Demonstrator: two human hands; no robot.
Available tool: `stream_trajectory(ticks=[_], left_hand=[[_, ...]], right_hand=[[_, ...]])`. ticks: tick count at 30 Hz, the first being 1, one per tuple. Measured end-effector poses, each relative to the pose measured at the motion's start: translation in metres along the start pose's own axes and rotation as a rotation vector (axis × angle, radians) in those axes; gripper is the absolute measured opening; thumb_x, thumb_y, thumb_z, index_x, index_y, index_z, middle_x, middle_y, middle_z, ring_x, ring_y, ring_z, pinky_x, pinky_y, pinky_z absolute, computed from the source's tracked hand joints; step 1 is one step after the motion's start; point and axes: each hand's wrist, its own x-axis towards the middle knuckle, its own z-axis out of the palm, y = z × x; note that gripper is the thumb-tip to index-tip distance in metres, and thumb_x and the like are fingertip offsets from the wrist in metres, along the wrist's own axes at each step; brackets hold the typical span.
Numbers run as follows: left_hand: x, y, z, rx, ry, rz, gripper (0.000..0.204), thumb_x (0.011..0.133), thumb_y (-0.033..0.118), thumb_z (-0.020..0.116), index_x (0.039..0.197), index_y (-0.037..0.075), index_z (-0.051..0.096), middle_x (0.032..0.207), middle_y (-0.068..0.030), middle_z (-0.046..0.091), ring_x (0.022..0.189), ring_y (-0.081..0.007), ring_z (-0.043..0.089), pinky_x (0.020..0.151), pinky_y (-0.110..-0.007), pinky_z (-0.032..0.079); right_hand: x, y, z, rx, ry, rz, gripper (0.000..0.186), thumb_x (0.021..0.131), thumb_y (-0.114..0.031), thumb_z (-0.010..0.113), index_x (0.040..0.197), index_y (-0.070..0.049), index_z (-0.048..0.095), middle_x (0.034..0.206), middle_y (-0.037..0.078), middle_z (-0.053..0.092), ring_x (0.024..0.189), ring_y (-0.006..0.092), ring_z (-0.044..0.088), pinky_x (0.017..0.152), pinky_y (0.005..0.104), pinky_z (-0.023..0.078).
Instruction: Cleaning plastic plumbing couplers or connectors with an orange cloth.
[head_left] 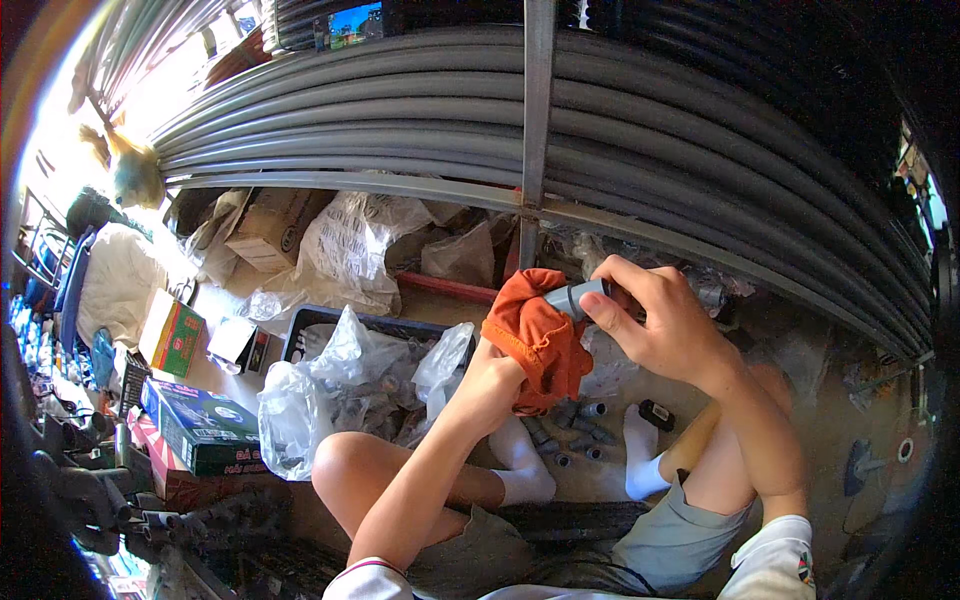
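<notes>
My left hand (497,372) is mostly hidden beneath a crumpled orange cloth (545,345), which it grips around one end of a grey plastic pipe fitting (572,298). My right hand (655,315) is closed on the fitting's other end, thumb on the near side and fingers curled over the top. Both hands are raised in front of me, above the floor between my feet. Below them lie several loose grey pipe fittings (588,440), partly covered by the cloth. A small black object (656,415) is beside my right foot.
A dark crate (298,335) with clear plastic bags (300,410) stands at the left. Farther left are stacked printed boxes (205,425). Long grey pipes (380,110) fill a metal rack (537,120) ahead. Beneath it sit a cardboard box (275,230) and a white sack (350,245).
</notes>
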Motion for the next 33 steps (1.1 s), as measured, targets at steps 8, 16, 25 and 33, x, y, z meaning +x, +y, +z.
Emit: stream_trajectory(ticks=[8, 16, 25, 33], left_hand=[[0.001, -0.002, 0.000, 0.022, 0.050, 0.008, 0.061, 0.090, 0.013, 0.066, 0.143, 0.006, 0.036, 0.116, -0.0147, 0.063, 0.091, -0.0244, 0.071, 0.079, -0.038, 0.059], [-0.008, 0.000, 0.005, 0.651, 0.013, 0.257, 0.057, 0.084, 0.006, 0.072, 0.134, 0.003, 0.043, 0.119, -0.0068, 0.054, 0.101, -0.0126, 0.056, 0.088, -0.028, 0.048], [-0.001, 0.010, 0.018, -0.268, -0.051, -0.115, 0.020, 0.098, 0.012, 0.062, 0.114, 0.008, 0.051, 0.098, -0.0022, 0.060, 0.089, -0.0086, 0.059, 0.081, -0.027, 0.051], [0.002, 0.017, 0.015, 0.115, 0.163, 0.116, 0.021, 0.099, 0.013, 0.060, 0.117, 0.002, 0.055, 0.097, -0.0056, 0.065, 0.089, -0.0162, 0.068, 0.076, -0.028, 0.056]], right_hand=[[-0.001, 0.009, 0.007, 0.014, 0.045, -0.048, 0.038, 0.098, -0.038, 0.063, 0.091, -0.001, 0.062, 0.060, 0.018, 0.059, 0.056, 0.0353, 0.064, 0.054, 0.0432, 0.047], [-0.006, 0.008, 0.017, 0.336, -0.197, 0.314, 0.045, 0.101, -0.042, 0.059, 0.086, 0.001, 0.057, 0.058, 0.018, 0.052, 0.051, 0.0232, 0.057, 0.052, 0.0389, 0.042], [-0.003, 0.010, 0.005, 0.070, -0.100, -0.290, 0.027, 0.092, -0.021, 0.069, 0.107, -0.003, 0.055, 0.087, 0.017, 0.063, 0.085, 0.0405, 0.064, 0.071, 0.0451, 0.050], [-0.004, 0.010, -0.014, -0.023, 0.075, -0.163, 0.028, 0.099, -0.030, 0.061, 0.104, -0.003, 0.057, 0.082, 0.018, 0.064, 0.076, 0.0397, 0.066, 0.065, 0.0439, 0.051]])
